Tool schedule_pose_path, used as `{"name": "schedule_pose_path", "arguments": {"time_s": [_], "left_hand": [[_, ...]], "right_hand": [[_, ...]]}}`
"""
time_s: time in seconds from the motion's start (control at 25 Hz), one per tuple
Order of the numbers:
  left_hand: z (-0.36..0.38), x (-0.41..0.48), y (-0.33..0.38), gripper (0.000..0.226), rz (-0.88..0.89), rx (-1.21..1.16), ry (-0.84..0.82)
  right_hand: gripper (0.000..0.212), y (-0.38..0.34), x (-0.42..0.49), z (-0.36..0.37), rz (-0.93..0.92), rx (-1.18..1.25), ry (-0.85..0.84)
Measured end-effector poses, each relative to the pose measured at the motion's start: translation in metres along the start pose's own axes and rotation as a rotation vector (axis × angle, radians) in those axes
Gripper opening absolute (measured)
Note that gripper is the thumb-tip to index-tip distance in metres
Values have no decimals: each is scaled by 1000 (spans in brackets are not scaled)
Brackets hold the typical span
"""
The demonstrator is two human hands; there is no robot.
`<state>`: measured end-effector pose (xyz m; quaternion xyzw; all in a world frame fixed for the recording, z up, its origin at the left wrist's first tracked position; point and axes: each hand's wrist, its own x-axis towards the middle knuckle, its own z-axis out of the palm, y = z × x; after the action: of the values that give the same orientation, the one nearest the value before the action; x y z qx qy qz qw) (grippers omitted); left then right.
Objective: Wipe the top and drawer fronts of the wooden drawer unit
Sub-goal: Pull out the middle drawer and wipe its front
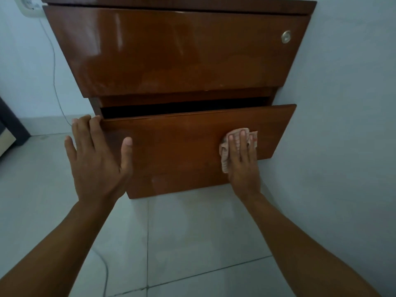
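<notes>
The glossy brown wooden drawer unit point(175, 50) stands against a pale wall. Its lower drawer point(182, 146) is pulled partly out, showing a dark gap above its front. My left hand point(96, 159) grips the left top corner of that drawer front, fingers over the edge and thumb on the face. My right hand point(242, 161) presses a pinkish cloth point(225, 155) flat against the right part of the lower drawer front. The upper drawer front carries a round metal lock point(286, 36) near its right end.
A wall socket point(27, 6) sits at the top left, and a thin cable point(54, 78) runs from it down the wall to the pale tiled floor point(192, 243). A dark piece of furniture point(10, 123) shows at the left edge. A wall lies close on the right.
</notes>
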<state>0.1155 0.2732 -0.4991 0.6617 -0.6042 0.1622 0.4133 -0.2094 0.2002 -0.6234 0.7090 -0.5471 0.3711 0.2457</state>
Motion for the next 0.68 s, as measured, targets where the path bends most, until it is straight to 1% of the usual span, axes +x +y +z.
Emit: {"name": "schedule_pose_path", "arguments": {"time_s": [0.08,0.12,0.2,0.32,0.36,0.4,0.44,0.52,0.6,0.68], "left_hand": [[0,0,1,75,2,-1,9],[1,0,2,75,-6,0,12],[3,-2,2,75,-32,6,13],[5,2,5,71,-74,-9,3],[3,2,9,70,-111,-27,-2],[1,-1,14,70,-144,-45,-20],[1,-6,18,72,-151,-54,-47],[3,-23,26,74,-92,-21,-105],[7,-36,27,76,-35,27,-153],[11,-37,24,77,-26,45,-178]], "right_hand": [[63,20,0,-6,21,10,14],[67,29,-1,-10,79,27,21],[71,41,-7,-17,266,121,25],[53,36,-4,-39,519,316,88],[50,25,1,-52,559,336,79],[49,12,8,-67,535,335,37],[48,-3,17,-81,453,327,-6],[50,-32,39,-102,246,320,-74],[57,-53,61,-109,132,256,-125],[67,-69,69,-105,65,124,-189]]}}
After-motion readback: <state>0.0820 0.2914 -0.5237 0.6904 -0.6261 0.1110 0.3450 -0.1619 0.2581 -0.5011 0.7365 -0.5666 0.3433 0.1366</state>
